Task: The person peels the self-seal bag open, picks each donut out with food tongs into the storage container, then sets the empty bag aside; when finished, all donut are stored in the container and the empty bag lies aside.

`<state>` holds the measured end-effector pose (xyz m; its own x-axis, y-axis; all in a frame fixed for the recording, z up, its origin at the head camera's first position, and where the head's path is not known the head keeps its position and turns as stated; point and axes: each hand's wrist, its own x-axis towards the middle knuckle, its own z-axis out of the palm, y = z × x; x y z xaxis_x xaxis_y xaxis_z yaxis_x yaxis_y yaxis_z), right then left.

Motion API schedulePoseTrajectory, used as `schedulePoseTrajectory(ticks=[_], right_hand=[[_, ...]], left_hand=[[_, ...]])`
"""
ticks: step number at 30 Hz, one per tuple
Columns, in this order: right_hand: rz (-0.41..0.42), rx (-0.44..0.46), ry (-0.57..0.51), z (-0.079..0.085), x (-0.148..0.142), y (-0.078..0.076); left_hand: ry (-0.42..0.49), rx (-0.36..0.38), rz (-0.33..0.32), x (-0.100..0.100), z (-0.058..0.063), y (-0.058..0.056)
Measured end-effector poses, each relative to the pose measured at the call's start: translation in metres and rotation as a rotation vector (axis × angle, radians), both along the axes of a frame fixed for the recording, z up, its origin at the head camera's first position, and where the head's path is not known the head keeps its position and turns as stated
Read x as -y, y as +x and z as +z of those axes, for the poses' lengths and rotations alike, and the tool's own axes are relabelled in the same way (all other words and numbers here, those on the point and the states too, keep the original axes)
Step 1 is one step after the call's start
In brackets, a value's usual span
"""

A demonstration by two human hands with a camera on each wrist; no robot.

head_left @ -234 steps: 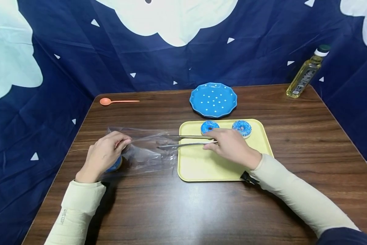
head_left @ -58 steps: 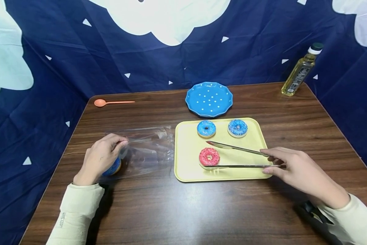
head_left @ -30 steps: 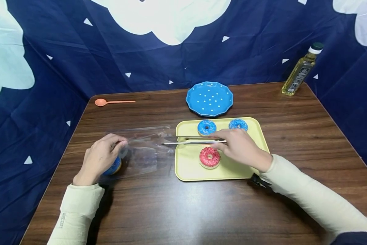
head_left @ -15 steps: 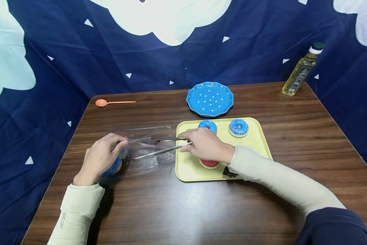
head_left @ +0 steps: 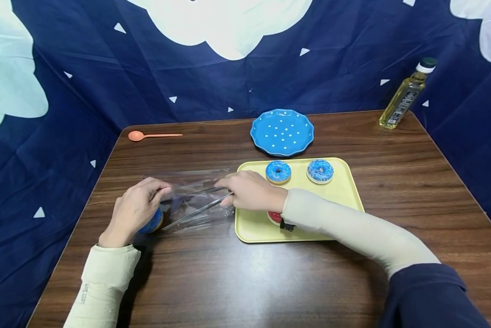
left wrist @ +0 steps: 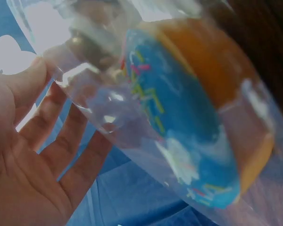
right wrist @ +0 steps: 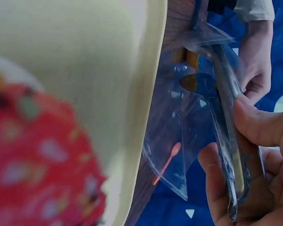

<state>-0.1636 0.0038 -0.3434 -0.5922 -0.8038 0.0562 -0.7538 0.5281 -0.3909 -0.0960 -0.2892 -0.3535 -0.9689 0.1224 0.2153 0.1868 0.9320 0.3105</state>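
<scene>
My left hand pinches the edge of a clear plastic bag lying on the table. Inside its left end is a blue-iced donut with coloured sprinkles, partly hidden by that hand in the head view. Metal tongs are gripped in my right hand, their arms spread apart and reaching into the bag. One tong tip is close to the donut. Beneath the right forearm, a red-iced donut sits on a yellow tray, mostly covered by the sleeve in the head view.
Two more blue donuts, one smooth and one heavily sprinkled, lie along the tray's far side. Behind them stands a blue dotted plate. An orange spoon is at back left, an oil bottle at back right.
The red donut, unseen on the tray in the oldest frame, later appears there between the tongs. Since then my right hand has carried the tongs left into the bag. The left hand stays put.
</scene>
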Motion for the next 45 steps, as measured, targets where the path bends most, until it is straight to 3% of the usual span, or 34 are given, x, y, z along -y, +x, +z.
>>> schedulePoseTrajectory(ticks=[11,21,31,45], right_hand=[[0.013,0.005,0.000,-0.005,0.023,-0.002],[-0.018,0.008,-0.004,-0.001,0.014,-0.002],[0.030,-0.030,0.011,-0.008,0.029,0.001],[-0.066,0.003,-0.045,-0.001,-0.020,0.000]], left_hand=[[0.008,-0.004,0.001,0.002,-0.001,0.001],[-0.002,-0.008,0.006,0.003,0.000,0.001],[-0.006,0.001,-0.003,0.000,-0.002,-0.001],[-0.003,0.019,0.030,0.003,-0.002,-0.001]])
